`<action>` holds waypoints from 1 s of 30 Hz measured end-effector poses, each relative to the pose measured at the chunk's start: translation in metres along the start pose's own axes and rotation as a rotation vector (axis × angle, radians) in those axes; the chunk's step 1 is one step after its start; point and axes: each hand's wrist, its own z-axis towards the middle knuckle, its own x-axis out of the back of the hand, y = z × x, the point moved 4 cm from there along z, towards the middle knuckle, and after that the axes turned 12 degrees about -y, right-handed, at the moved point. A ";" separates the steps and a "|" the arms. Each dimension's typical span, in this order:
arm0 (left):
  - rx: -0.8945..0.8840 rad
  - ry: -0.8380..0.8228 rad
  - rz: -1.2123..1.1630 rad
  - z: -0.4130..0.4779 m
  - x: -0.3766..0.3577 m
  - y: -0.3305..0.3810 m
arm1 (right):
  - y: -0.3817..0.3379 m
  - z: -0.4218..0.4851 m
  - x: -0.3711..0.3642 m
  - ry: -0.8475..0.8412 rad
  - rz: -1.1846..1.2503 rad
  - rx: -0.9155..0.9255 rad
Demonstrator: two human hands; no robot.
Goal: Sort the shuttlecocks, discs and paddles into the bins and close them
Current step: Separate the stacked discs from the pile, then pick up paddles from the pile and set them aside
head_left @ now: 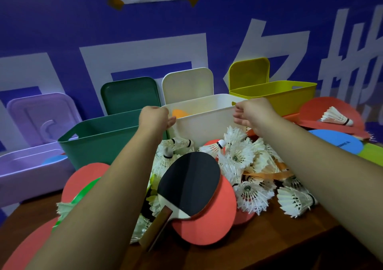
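Note:
My left hand (pixel 154 117) grips the near left corner of the white bin (pixel 204 122), and my right hand (pixel 251 114) grips its near right corner. An orange disc (pixel 179 113) lies inside that bin. In front of it lies a heap of white shuttlecocks (pixel 246 162) mixed with red discs (pixel 215 218) and a black-faced paddle (pixel 189 183). The green bin (pixel 103 137), the purple bin (pixel 24 166) and the yellow bin (pixel 275 95) stand open in a row.
Lids lean against the blue wall behind their bins: purple (pixel 41 116), green (pixel 130 95), white (pixel 187 87), yellow (pixel 249 71). At the right lie a red disc (pixel 310 112) with a shuttlecock (pixel 335 117) on it and a blue disc (pixel 335 141). The wooden table (pixel 290 238) shows at front right.

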 end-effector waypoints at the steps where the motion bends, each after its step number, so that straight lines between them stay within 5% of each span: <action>1: -0.021 -0.021 0.014 0.000 0.000 -0.001 | 0.001 -0.003 -0.001 -0.009 -0.028 0.003; 10: -0.133 -0.214 0.577 -0.068 0.004 0.002 | 0.015 -0.052 -0.003 -0.077 -0.300 0.091; 18: -0.205 -0.340 0.782 -0.151 0.034 -0.013 | 0.043 -0.136 -0.018 -0.236 -0.344 0.124; 30: -0.239 -0.096 0.833 -0.262 0.104 -0.093 | 0.102 -0.226 -0.040 -0.272 -0.419 0.163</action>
